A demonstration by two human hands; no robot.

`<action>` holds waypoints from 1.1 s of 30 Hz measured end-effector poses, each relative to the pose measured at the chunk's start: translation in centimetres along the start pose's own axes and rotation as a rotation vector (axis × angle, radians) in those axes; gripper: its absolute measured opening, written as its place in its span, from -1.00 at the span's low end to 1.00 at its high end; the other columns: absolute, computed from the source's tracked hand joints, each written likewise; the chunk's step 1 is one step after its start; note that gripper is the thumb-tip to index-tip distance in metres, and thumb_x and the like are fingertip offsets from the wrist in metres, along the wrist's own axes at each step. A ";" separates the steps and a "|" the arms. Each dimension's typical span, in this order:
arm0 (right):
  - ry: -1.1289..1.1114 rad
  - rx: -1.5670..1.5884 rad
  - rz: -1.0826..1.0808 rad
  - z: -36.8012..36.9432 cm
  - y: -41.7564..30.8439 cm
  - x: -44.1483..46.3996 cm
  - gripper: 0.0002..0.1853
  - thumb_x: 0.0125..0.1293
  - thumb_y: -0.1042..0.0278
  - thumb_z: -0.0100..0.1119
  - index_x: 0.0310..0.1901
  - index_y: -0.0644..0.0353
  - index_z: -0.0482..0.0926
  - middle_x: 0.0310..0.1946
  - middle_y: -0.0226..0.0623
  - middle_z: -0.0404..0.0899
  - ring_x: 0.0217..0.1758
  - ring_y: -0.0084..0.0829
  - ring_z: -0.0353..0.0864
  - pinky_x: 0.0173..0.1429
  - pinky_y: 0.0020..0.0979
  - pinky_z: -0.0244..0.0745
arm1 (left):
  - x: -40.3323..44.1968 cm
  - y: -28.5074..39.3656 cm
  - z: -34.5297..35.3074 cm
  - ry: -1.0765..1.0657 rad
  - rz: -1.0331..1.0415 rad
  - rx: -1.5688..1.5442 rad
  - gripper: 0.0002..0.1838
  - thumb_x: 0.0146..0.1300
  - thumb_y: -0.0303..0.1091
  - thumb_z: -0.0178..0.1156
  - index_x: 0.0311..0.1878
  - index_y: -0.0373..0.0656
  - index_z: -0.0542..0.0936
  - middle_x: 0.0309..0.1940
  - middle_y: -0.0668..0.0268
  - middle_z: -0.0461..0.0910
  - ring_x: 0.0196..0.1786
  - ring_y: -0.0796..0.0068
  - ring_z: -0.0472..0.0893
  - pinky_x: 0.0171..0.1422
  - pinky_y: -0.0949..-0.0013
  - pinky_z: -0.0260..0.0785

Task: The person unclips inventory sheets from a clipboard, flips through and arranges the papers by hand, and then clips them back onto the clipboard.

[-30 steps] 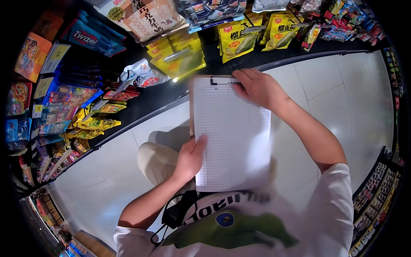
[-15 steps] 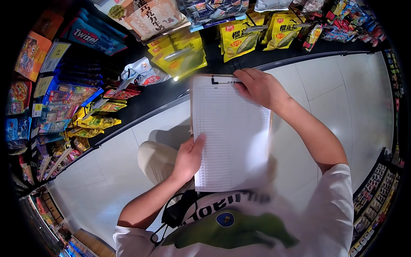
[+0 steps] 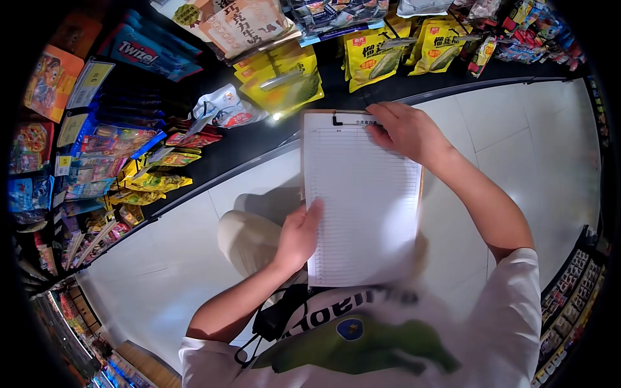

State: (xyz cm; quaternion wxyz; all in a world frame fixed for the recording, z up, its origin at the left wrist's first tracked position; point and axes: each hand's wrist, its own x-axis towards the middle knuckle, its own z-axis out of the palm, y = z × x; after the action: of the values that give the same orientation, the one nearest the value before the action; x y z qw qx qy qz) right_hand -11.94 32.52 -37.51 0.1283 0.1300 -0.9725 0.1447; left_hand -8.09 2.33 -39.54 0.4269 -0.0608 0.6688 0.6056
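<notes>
A clipboard (image 3: 303,152) with a printed lined sheet (image 3: 362,207) on it stands out in front of my body. Along its left edge my left hand (image 3: 299,238) is closed, the thumb resting on the paper and the other fingers hidden behind the board. At the top, my right hand (image 3: 412,134) grips the edge beside the clip (image 3: 337,119), fingers curled over the clip's right part. The sheet has ruled rows and a short heading, partly covered by my right fingers. A bright patch of light lies on its lower right.
Yellow snack bags (image 3: 375,59) hang on a dark shelf (image 3: 272,139) just beyond the clipboard. More packets, including a blue Twizel! bag (image 3: 143,53), hang at the left. Pale floor tiles (image 3: 517,168) lie below; another stocked shelf (image 3: 572,291) stands at the right.
The whole view has shifted slightly, so shelves, clipboard and hands all sit a little farther right. Both hands keep the same hold.
</notes>
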 end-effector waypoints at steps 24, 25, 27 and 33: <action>0.299 1.146 0.958 -1.3 1.0 -6.7 -0.52 0.56 0.29 -0.03 0.43 0.26 0.28 0.04 -0.26 0.65 0.07 -0.56 0.60 0.18 -0.48 0.46 | 0.6 0.6 -0.3 0.017 0.001 0.095 -0.51 0.63 -0.07 -0.03 0.03 -0.39 0.64 -0.27 0.33 0.71 -0.20 0.68 0.54 -0.03 0.48 0.45; 0.225 1.139 0.960 -1.0 0.6 -7.5 -0.50 0.54 0.32 0.05 0.42 0.26 0.28 0.00 -0.29 0.67 0.04 -0.60 0.59 0.15 -0.52 0.46 | 0.6 0.6 -0.3 0.022 0.024 0.108 -0.51 0.63 -0.06 -0.03 0.02 -0.38 0.63 -0.31 0.32 0.70 -0.22 0.68 0.53 -0.06 0.46 0.45; 0.265 1.219 0.963 -0.1 -0.4 -8.3 -0.45 0.49 0.38 0.16 0.43 0.28 0.28 -0.10 -0.34 0.69 -0.03 -0.66 0.59 0.09 -0.57 0.45 | 0.4 0.8 -0.3 0.028 0.045 0.122 -0.50 0.62 -0.05 -0.03 0.02 -0.38 0.63 -0.36 0.31 0.69 -0.25 0.67 0.53 -0.08 0.44 0.45; 0.285 1.231 0.982 1.1 -1.5 -9.4 -0.60 0.50 0.34 0.17 0.26 0.37 0.46 -0.23 -0.37 0.72 -0.22 -0.67 0.64 -0.04 -0.59 0.51 | -0.1 3.0 -1.3 0.049 0.058 0.409 -0.59 0.61 -0.12 0.02 0.08 -0.35 0.57 -0.24 0.34 0.66 -0.21 0.66 0.55 -0.10 0.54 0.41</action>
State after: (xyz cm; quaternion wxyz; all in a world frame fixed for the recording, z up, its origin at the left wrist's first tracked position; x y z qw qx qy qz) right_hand -3.00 32.81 -40.90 0.0782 -0.2853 -0.6383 0.7107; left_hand -10.42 1.96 -37.34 0.3963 0.0319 0.7896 0.4675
